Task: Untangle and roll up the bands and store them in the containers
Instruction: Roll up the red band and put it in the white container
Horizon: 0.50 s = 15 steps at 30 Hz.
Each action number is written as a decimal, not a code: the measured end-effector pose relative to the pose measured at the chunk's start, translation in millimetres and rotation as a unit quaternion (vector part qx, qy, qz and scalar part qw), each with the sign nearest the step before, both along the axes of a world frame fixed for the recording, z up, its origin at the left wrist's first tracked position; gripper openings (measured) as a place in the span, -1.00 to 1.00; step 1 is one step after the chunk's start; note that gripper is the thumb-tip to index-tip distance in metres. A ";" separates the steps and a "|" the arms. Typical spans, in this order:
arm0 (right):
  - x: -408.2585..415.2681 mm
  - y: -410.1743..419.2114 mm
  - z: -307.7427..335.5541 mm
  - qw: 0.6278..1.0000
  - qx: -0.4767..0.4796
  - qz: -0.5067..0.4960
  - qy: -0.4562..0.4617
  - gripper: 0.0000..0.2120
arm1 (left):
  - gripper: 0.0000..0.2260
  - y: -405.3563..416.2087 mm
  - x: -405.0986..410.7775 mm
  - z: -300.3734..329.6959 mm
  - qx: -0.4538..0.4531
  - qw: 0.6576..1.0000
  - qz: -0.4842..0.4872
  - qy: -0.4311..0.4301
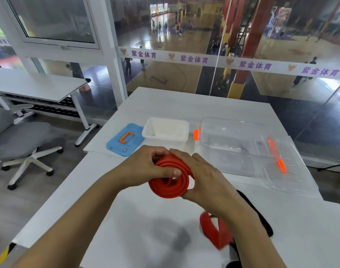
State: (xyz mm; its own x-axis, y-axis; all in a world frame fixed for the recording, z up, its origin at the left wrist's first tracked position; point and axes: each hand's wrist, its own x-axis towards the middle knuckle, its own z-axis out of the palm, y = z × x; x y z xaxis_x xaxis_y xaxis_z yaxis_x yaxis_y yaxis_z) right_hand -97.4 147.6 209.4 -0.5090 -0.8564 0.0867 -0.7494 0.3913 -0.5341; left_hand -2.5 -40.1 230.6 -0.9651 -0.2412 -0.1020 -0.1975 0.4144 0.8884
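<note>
A red band [168, 187] is wound into a loose coil above the white table, held between both hands. My left hand [146, 167] pinches the coil's top, thumb across its face. My right hand [206, 178] wraps the coil's right side. The band's loose tail [215, 233] hangs blurred below my right wrist. A black band [262, 219] lies on the table under my right forearm, mostly hidden. Behind the hands stand an open white container [166, 130] and a large clear container [229, 136].
A blue lid with an orange handle [125, 139] lies left of the white container. A clear lid with orange clips [281, 163] leans at the clear container's right. An office chair [20, 144] stands left of the table; a glass wall lies beyond.
</note>
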 end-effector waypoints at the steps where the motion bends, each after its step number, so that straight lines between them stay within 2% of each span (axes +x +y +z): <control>1: -1.3 1.5 -0.1 1.000 -0.007 -0.008 -0.007 -0.06 | -0.74 1.5 0.9 -3.4 0.002 1.000 0.011 0.019; 4: -7.0 9.5 2.0 0.998 -0.038 -0.027 -0.042 -0.20 | -0.69 9.1 3.1 -12.9 0.036 0.993 0.060 0.094; 7: -9.2 14.8 6.7 0.991 -0.080 -0.058 -0.094 -0.31 | -0.66 15.3 0.7 -16.3 0.096 0.971 0.137 0.168; 9: -7.3 14.7 6.6 0.985 -0.100 -0.078 -0.114 -0.27 | -0.65 19.8 -3.4 -15.2 0.139 0.950 0.198 0.197; 12: -0.1 10.2 0.9 0.978 -0.138 -0.079 -0.136 -0.09 | -0.60 29.8 -10.8 -13.6 0.191 0.916 0.277 0.220; 15: 8.8 2.0 -3.9 0.969 -0.185 -0.073 -0.144 0.09 | -0.53 42.6 -16.5 -16.7 0.257 0.887 0.311 0.224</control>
